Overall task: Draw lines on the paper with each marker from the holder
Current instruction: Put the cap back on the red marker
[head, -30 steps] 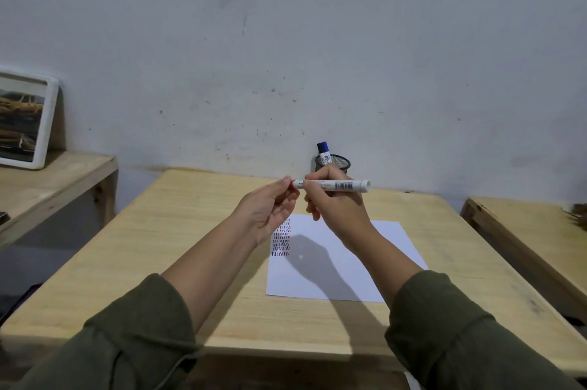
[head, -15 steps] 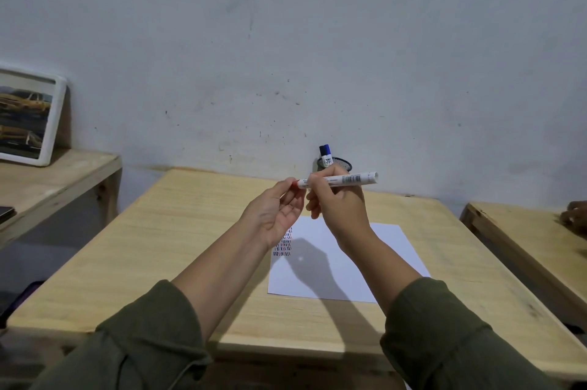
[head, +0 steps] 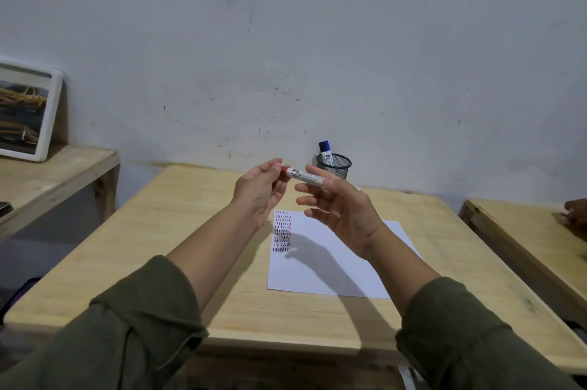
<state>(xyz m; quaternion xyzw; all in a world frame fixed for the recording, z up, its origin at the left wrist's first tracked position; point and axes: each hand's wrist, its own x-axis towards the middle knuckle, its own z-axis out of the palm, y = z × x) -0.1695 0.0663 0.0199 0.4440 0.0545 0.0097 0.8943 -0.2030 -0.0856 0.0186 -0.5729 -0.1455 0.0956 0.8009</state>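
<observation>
I hold a white marker with a red end point(head: 305, 176) level in the air above the table. My right hand point(head: 341, 215) grips its barrel with palm turned up and fingers spread. My left hand point(head: 262, 191) pinches the red cap end. Below lies a white sheet of paper point(head: 333, 265) with rows of short red, blue and dark strokes along its left edge. A black mesh holder point(head: 335, 165) stands at the table's far edge by the wall, with a blue-capped marker point(head: 325, 151) upright in it.
The light wooden table point(head: 197, 230) carries the paper and holder. A lower wooden bench point(head: 47, 176) at left bears a framed picture point(head: 27, 110). Another wooden table point(head: 524, 230) stands at right, with another person's hand point(head: 576, 210) at its far edge.
My right hand has turned palm up and opened its fingers around the barrel. The marker has tilted down to the right and its red end now shows at my left fingertips.
</observation>
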